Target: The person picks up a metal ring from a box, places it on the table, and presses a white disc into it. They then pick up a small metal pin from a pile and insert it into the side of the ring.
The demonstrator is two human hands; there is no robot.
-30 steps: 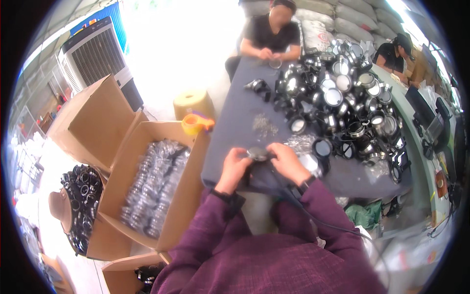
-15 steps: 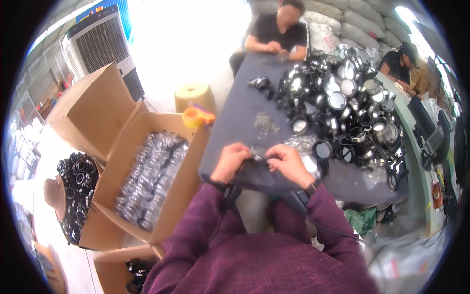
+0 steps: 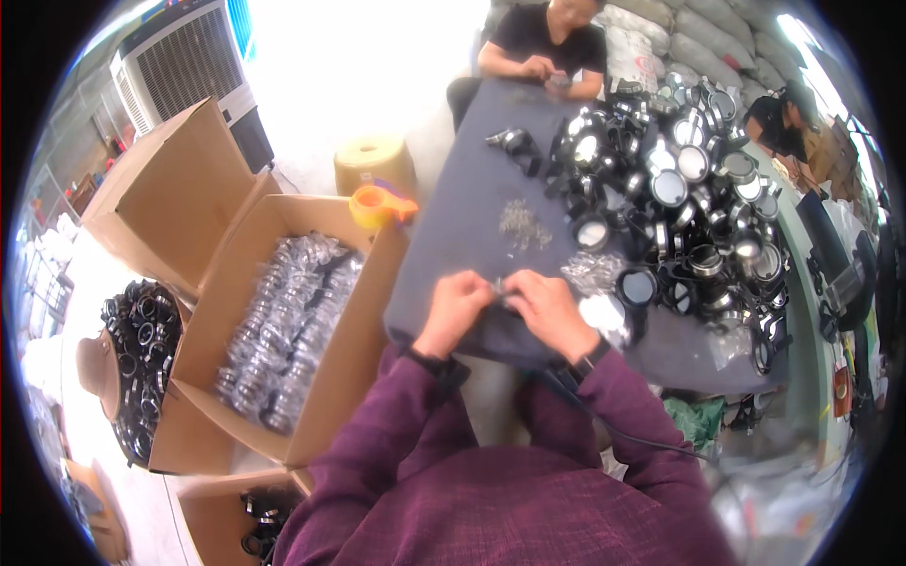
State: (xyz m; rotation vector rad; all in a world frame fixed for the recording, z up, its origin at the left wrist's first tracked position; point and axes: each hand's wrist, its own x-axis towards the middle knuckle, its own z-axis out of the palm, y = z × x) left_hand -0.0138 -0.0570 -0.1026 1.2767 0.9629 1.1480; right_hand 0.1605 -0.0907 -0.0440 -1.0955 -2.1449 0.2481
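Observation:
Over the near edge of the grey-covered table [image 3: 444,226], my left hand [image 3: 455,309] and my right hand [image 3: 549,311] are almost touching. Both sets of fingertips pinch a small silvery metal piece [image 3: 498,286]. Its exact kind is too small and too covered by the fingers to make out. Just beyond my hands lies a scatter of small metal parts [image 3: 525,226]. Beside my right hand sits a heap of larger shiny metal parts [image 3: 592,273]. Further right a large pile of round black-and-silver rings [image 3: 670,188] covers the table.
An open cardboard box [image 3: 375,311] with plastic-wrapped rings stands to my left. Orange tape dispenser [image 3: 379,207] rests at its far corner, near a yellow stool [image 3: 375,168]. A sack of black rings [image 3: 143,363] is further left. A co-worker [image 3: 547,57] sits across the table.
My hands have come closer together, and the metal piece between them has turned and is more covered by fingers. The whole view has shifted slightly.

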